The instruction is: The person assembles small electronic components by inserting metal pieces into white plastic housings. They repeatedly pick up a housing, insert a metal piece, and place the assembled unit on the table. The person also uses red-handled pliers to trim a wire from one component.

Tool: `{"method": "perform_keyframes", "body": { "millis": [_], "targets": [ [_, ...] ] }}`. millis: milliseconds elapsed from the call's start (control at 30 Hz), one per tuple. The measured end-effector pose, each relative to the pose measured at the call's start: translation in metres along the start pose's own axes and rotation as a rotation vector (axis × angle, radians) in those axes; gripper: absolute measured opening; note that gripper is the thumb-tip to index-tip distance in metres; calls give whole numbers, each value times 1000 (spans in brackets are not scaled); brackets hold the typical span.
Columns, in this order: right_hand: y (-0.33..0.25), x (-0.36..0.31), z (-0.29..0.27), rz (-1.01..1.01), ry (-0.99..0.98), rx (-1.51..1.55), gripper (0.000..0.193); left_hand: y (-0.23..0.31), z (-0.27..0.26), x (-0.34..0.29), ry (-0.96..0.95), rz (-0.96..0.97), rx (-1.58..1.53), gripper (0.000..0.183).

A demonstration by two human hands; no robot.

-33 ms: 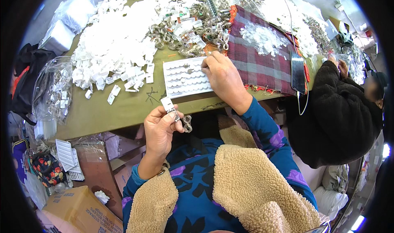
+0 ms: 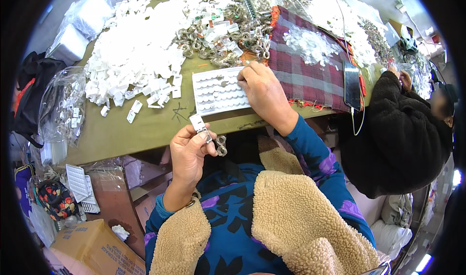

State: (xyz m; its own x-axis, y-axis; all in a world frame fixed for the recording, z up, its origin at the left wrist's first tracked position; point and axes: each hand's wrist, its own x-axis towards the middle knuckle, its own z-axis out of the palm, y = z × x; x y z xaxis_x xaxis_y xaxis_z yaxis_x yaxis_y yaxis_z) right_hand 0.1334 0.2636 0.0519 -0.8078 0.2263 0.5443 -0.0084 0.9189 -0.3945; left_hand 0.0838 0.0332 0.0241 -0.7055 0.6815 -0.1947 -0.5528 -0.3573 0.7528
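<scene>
My left hand [image 2: 187, 153] pinches a small opened white plastic case [image 2: 198, 123] just off the table's front edge. A looped bundle of thin wire [image 2: 221, 145] hangs beside its fingertips. On the table lies a white tray [image 2: 213, 113] with rows of round pockets. A few dark little discs [image 2: 224, 84] show in its upper rows. My right hand [image 2: 264, 90] rests over the tray's right end, thumb and fingers drawn together at the pockets. Whatever sits between those fingertips is hidden.
White plastic cases [image 2: 136, 47] are heaped behind the tray, next to tangled wire bundles [image 2: 223, 42]. Clear flakes lie on a plaid cloth [image 2: 301, 83], beside a corded phone [image 2: 352, 86]. Another person's dark sleeve [image 2: 383, 100] is at the right. A cardboard box [image 2: 92, 246] stands lower left.
</scene>
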Motion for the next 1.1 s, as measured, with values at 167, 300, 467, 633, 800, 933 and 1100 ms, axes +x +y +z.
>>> {"method": "perform_keyframes", "body": {
  "millis": [167, 300, 467, 633, 800, 933, 1100],
  "targets": [
    [5, 0, -5, 126, 95, 262, 3, -1, 0, -5, -37, -21, -40, 20],
    [7, 3, 1, 143, 83, 166, 5, -4, 3, -9, -51, -45, -38, 21],
    [6, 1, 9, 83, 42, -28, 13, -3, 9, -10, -26, -55, -18, 22],
    [-4, 6, -2, 20, 15, -97, 8, 2, 14, -9, 44, -84, -34, 28],
    [-52, -30, -15, 88, -43, 416, 10, -3, 9, -9, -108, -144, -262, 26],
    [-75, -52, -8, 88, -36, 448, 10, -11, 11, -12, -116, -144, -253, 22],
    [-77, -52, -8, 16, 17, 472, 8, -10, 16, -12, -55, -137, -123, 17]
  ]
}}
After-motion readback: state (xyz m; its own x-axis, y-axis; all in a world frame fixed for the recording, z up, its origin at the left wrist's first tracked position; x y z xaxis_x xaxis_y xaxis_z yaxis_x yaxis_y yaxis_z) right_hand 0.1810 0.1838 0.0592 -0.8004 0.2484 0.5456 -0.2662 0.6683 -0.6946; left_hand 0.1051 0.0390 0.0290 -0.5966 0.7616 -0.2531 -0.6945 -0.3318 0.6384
